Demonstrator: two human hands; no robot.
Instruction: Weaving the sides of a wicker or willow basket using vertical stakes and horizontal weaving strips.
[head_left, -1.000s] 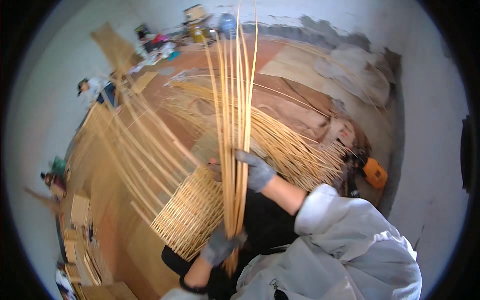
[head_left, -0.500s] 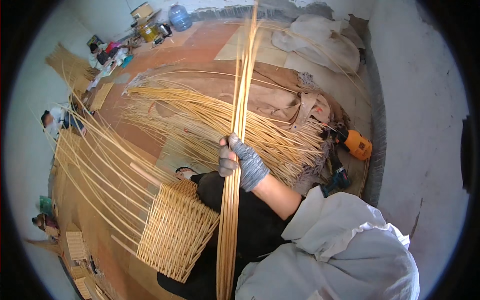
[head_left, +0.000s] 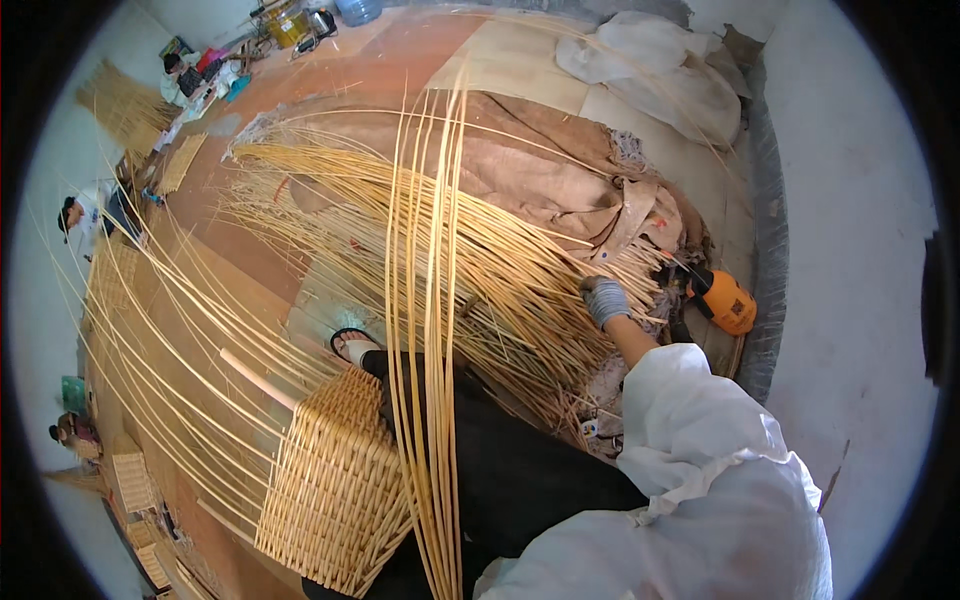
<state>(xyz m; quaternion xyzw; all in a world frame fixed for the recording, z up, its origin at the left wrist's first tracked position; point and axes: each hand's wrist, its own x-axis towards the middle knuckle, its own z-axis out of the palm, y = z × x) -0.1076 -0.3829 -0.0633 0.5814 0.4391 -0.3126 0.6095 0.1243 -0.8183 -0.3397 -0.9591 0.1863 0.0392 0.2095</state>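
Observation:
My right hand (head_left: pixel 606 301), in a grey glove with bare fingertips, reaches to the butt ends of a big pile of wicker rods (head_left: pixel 500 250). Its fingers are curled in against the rods, the tips partly hidden. Across my black-trousered leg leans a loose bundle of long peeled rods (head_left: pixel 437 330), with no hand on it in view. A half-woven wicker basket (head_left: pixel 335 480) rests on its side at my left leg, its long unwoven stakes (head_left: pixel 200 330) fanning out to the far left. My left hand is not in view.
Brown sacking (head_left: pixel 550 190) lies behind the pile. To the right sit an orange bottle-like container (head_left: pixel 728 302) and the wall (head_left: pixel 850 200). A white sack (head_left: pixel 655 80) slumps at the back. People with wickerwork sit along the left side; one person (head_left: pixel 95 205) is fairly close.
My right hand has let go of the upright rod bundle and moved right to the pile. The bundle now leans loose across my leg, its rods spread apart. The view has shifted slightly.

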